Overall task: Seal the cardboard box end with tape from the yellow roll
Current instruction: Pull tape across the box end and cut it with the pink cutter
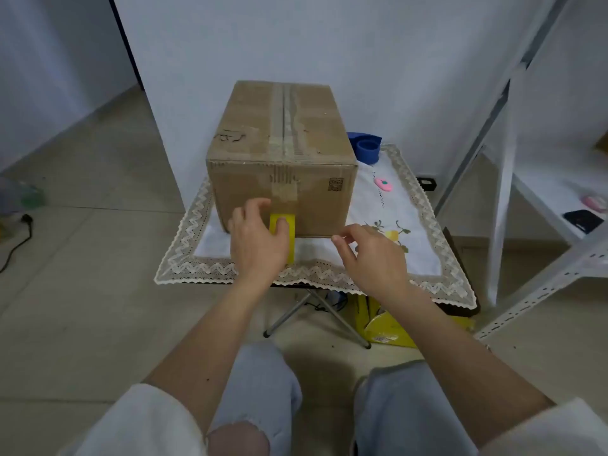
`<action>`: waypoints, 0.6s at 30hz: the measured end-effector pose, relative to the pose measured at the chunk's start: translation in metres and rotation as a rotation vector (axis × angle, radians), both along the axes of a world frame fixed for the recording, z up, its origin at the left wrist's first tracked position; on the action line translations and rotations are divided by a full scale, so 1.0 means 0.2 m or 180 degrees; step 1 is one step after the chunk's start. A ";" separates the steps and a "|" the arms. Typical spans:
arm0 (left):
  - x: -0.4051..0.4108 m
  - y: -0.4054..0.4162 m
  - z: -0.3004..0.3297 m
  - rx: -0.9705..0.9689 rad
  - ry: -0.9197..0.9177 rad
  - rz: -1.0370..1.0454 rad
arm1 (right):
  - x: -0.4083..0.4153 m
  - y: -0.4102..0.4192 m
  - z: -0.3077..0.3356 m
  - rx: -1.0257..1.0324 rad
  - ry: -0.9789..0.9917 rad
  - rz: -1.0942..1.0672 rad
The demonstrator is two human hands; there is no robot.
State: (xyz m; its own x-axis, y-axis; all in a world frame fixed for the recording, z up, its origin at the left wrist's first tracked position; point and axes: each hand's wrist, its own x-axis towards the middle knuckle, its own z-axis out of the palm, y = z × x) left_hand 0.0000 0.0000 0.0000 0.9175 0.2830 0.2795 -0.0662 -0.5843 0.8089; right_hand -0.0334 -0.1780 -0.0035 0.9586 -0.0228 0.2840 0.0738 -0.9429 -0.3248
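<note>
A brown cardboard box (283, 153) stands on a small table covered with a lace-edged cloth (411, 245). Old clear tape runs along its top seam and down the near end. My left hand (256, 245) grips the yellow tape roll (283, 230) and holds it against the lower middle of the box's near end, thumb on the roll's face. My right hand (371, 255) hovers just right of the roll over the cloth. Its fingers are loosely curled and apart, and nothing is visible in them.
A blue tape roll (367, 148) sits behind the box's right corner. A pink item (383, 184) lies on the cloth to the right. A yellow carton (391, 330) stands under the table. White metal shelving (543, 205) is on the right, and a black cable (19, 238) lies on the floor at left.
</note>
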 end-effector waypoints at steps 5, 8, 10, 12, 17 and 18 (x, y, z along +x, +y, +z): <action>0.04 -0.01 -0.04 0.0485 -0.0108 -0.0172 | 0.05 0.00 -0.04 0.0065 0.0028 -0.0023; 0.07 -0.02 -0.05 0.0592 -0.0102 -0.0155 | 0.08 0.00 -0.06 0.0078 0.0023 -0.0025; 0.08 -0.03 -0.06 0.0681 -0.0149 -0.0107 | 0.09 -0.01 -0.07 0.0080 0.0037 -0.0051; 0.08 -0.04 -0.06 0.0821 -0.0280 -0.0028 | 0.11 -0.03 -0.08 0.0110 0.0047 -0.0078; 0.08 -0.13 -0.04 0.1007 -0.0843 0.0015 | 0.17 -0.12 -0.08 0.0186 0.0065 -0.0225; 0.08 -0.16 -0.03 0.1022 -0.0957 -0.0074 | 0.19 -0.14 -0.08 0.0194 0.0051 -0.0271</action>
